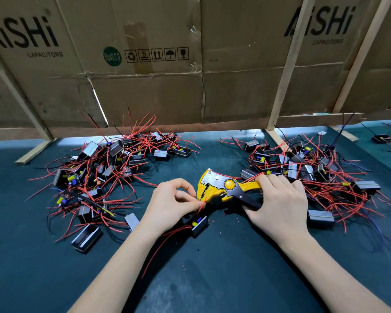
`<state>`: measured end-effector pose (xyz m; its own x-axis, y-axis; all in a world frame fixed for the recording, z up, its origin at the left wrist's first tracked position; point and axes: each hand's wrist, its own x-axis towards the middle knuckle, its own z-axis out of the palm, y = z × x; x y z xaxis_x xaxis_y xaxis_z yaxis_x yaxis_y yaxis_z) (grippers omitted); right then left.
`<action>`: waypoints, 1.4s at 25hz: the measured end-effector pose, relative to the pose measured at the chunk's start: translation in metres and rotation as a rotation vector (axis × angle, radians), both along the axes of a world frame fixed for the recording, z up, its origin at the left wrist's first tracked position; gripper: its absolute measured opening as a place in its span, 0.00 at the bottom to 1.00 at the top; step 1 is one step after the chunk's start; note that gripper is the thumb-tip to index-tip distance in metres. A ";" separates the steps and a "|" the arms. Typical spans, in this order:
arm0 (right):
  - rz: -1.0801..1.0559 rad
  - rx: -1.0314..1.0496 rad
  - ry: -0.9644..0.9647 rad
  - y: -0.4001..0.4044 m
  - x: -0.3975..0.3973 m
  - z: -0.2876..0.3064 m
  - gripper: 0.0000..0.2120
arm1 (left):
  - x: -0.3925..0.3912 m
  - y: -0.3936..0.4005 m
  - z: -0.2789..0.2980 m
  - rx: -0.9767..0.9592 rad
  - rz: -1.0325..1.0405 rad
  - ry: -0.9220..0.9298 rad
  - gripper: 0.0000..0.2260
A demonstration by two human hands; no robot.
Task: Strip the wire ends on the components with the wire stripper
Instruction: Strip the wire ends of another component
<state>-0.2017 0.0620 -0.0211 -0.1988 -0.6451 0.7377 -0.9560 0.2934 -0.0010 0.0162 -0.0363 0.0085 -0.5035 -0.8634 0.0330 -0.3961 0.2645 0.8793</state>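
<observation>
- Dark teal mat [212,279] for a work surface, kinda scuffed and dusty toward the near edge, dotted with tiny red and black insulation crumbs [221,233].
- Flattened brown cardboard sheets [145,91] as the back wall, printed with "AiSHi CAPACITORS", a green RoHS sticker and handling symbols, propped by pale wooden slats [287,71].
- Big tangle of parts on the left [95,177], another on the right [314,168]: small black boxy housings, some with grey metal faces and yellow bits, all trailing thin red wires plus a few black ones.
- Left hand [169,204] with thumb and fingertips pinched on a red wire [201,205], right at the stripper's mouth.
- Wire running down to one component [198,223] lying on the mat just below that hand, black shell, yellow and blue parts inside, second red lead [160,251] curling off toward the viewer.
- Right hand [280,206] wrapped around the handles of the wire stripper [221,186], fingers curled tight; yellow plastic body, steel plate, round yellow knob, black lower grip.
- Handle ends buried under the palm, so no telling how far squeezed.
- Wire tip lost inside the stripper head, stripped or not impossible to say.
- More parts cut off at far right [379,138].
</observation>
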 end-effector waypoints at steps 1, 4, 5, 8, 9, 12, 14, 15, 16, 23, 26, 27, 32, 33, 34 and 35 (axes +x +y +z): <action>0.006 -0.005 0.000 0.000 0.000 0.000 0.21 | 0.000 0.000 0.000 -0.002 -0.004 0.001 0.11; 0.022 -0.013 0.000 -0.001 -0.001 -0.001 0.20 | 0.001 -0.001 0.000 -0.008 -0.007 0.003 0.11; 0.029 -0.014 -0.002 -0.001 -0.001 -0.001 0.20 | 0.001 -0.001 0.000 -0.009 -0.008 0.004 0.11; 0.040 -0.053 0.005 -0.001 -0.002 -0.001 0.20 | 0.001 -0.001 0.000 -0.009 -0.014 0.006 0.11; 0.041 -0.080 0.012 -0.001 -0.002 -0.001 0.21 | 0.002 0.000 0.001 -0.009 -0.016 0.007 0.11; 0.026 -0.100 0.004 -0.001 -0.001 -0.001 0.23 | 0.001 0.000 0.002 -0.023 -0.014 0.009 0.11; 0.016 -0.080 -0.029 -0.001 0.000 -0.003 0.22 | 0.002 -0.001 0.003 -0.030 -0.013 0.002 0.11; 0.011 -0.077 -0.050 -0.001 0.001 -0.004 0.22 | 0.002 -0.001 0.003 -0.031 -0.019 -0.009 0.11; 0.007 -0.081 -0.069 -0.001 0.001 -0.005 0.20 | 0.003 -0.001 0.003 -0.030 -0.030 -0.023 0.11; -0.034 -0.026 -0.074 0.000 -0.003 -0.002 0.23 | 0.008 -0.006 0.004 -0.002 -0.115 -0.089 0.04; -0.034 0.008 -0.088 -0.001 -0.003 -0.001 0.24 | 0.007 -0.007 0.007 0.061 -0.122 -0.018 0.07; -0.035 0.023 -0.089 -0.001 -0.003 -0.002 0.24 | 0.007 -0.008 0.009 0.111 -0.114 -0.004 0.14; -0.025 0.085 -0.112 0.000 -0.002 0.000 0.26 | 0.016 -0.006 0.009 -0.115 -0.290 -0.385 0.24; -0.020 0.089 -0.113 0.000 -0.001 0.000 0.26 | 0.016 -0.004 0.008 -0.175 -0.331 -0.437 0.22; -0.016 0.100 -0.118 0.000 -0.001 0.001 0.26 | 0.015 -0.003 0.008 -0.207 -0.353 -0.452 0.19; -0.013 0.106 -0.120 0.000 -0.001 0.001 0.27 | 0.014 -0.002 0.009 -0.223 -0.353 -0.448 0.16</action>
<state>-0.2025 0.0624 -0.0200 -0.2907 -0.7151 0.6357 -0.9468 0.3106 -0.0836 0.0302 -0.0386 0.0175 -0.7649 -0.6382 -0.0875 -0.5693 0.6061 0.5555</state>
